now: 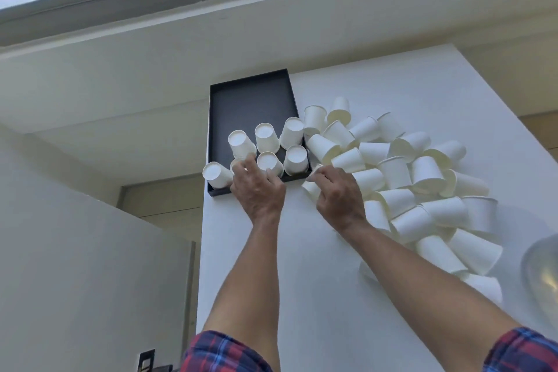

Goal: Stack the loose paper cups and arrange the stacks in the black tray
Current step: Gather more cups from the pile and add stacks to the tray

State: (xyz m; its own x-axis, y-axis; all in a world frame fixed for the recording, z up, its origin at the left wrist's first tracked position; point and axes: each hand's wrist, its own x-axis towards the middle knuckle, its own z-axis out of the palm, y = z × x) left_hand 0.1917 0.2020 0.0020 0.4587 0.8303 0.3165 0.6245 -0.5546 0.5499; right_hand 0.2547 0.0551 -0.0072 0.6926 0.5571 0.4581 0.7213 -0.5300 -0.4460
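A white table (pixel 302 281) stands in a bright room with pale walls, and a window frame (pixel 120 0) runs across the top of the view. At the far left corner of the table lies the black tray (pixel 247 100), with its long axis running away from the person. In its near half stand seven stacks of paper cups (pixel 265 137), all upside down with the flat bottoms up, in two rows; the far half is bare. The left hand (pixel 256 187) is over the near edge of the tray, its fingers curled around one stack in the near row (pixel 237 164), which is mostly hidden. Just right of the tray, the right hand (pixel 338 193) pinches a loose cup (pixel 311 189) lying on its side on the table. Further right spreads the pile of loose cups (pixel 422 190), most of them lying on their sides and pointing in many directions. The plaid sleeves (pixel 223 353) show at the bottom edge.
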